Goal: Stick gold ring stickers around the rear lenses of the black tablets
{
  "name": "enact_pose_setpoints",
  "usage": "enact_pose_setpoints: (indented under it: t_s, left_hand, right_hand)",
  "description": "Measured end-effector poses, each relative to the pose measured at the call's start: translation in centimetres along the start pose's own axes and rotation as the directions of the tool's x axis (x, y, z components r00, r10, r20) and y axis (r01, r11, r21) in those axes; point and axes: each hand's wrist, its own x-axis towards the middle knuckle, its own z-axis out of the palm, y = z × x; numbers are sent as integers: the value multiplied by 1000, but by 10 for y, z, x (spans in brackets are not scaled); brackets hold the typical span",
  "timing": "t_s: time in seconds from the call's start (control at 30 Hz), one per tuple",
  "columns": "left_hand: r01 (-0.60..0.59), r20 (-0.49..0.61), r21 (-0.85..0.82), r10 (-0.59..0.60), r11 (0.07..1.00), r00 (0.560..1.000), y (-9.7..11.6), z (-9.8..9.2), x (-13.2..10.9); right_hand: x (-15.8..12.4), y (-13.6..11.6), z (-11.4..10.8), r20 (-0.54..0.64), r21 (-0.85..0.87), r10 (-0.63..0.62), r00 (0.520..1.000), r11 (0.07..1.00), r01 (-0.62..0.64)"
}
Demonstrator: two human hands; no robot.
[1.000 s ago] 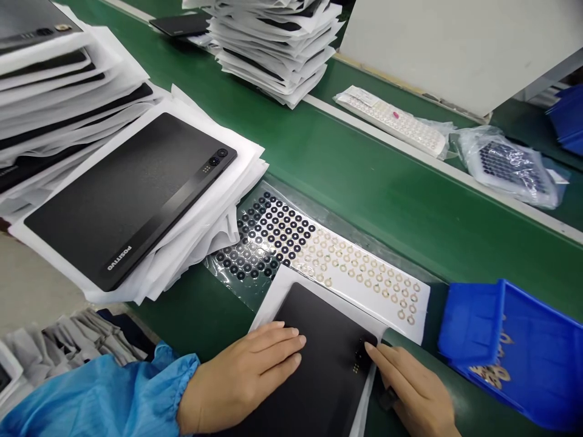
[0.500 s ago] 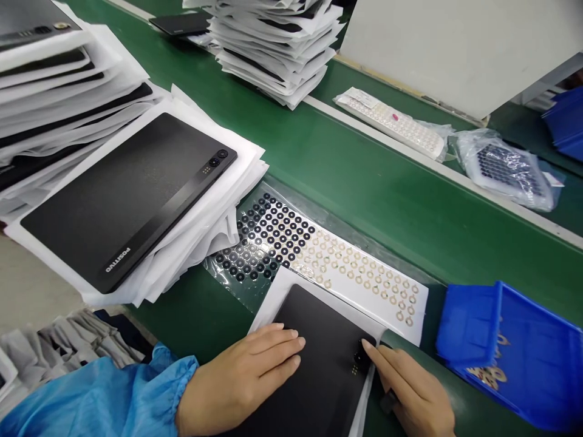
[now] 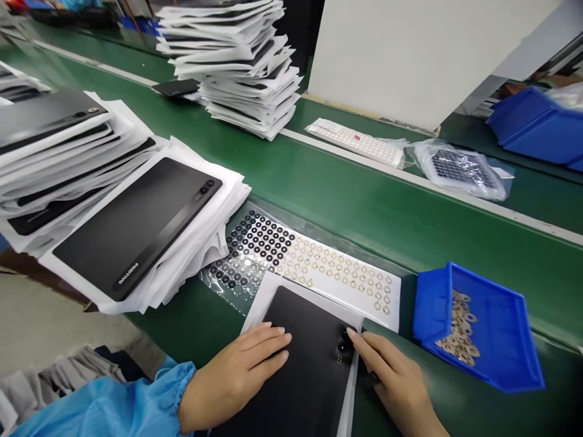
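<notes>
Laying left hand (image 3: 232, 376) flat on tablet (image 3: 305, 376) and right hand (image 3: 394, 373), pinch unclear, at lens (image 3: 341, 347), with black rings (image 3: 263, 236) apparently part-used.

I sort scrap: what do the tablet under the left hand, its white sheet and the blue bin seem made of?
Tablet: matte black plastic or metal; the dull, even back leaves it open. White sheet: matte paper or foam, by its thin edge. Blue bin: probably smooth moulded plastic, by its even sheen.
</notes>
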Motion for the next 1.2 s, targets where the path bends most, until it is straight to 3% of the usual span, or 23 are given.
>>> enact_pose_setpoints:
  t_s: [0.27, 0.43, 0.6, 0.73, 0.87, 1.03, 1.2]
  left_hand:
    - [-14, 13, 14, 14, 1000, 1000, 2, 0, 2]
    - [-33, 21, 55, 32, 998, 999, 2, -3, 2]
    - [-25, 78, 106, 17, 994, 997, 16, -8, 23]
    - [-45, 106, 92, 35, 995, 994, 29, 5, 58]
    - [-28, 149, 133, 8, 991, 989, 32, 25, 83]
    - [-63, 179, 197, 27, 978, 983, 33, 36, 89]
    - [-71, 79, 232, 54, 970, 995, 38, 48, 84]
  right_hand:
    - [-2, -1, -3, -1, -3, -48, 999, 999, 48]
    - [-8, 4, 3, -28, 44, 30, 999, 999, -28]
    - [10, 1, 5, -80, 57, 11, 997, 998, -7]
    - [19, -4, 1, -148, 69, -7, 989, 997, 18]
    - [13, -5, -6, -222, 112, 86, 971, 992, -63]
    - [10, -8, -19, -259, 103, 143, 955, 987, -120]
    - [54, -25, -26, -191, 192, 100, 976, 979, -63]
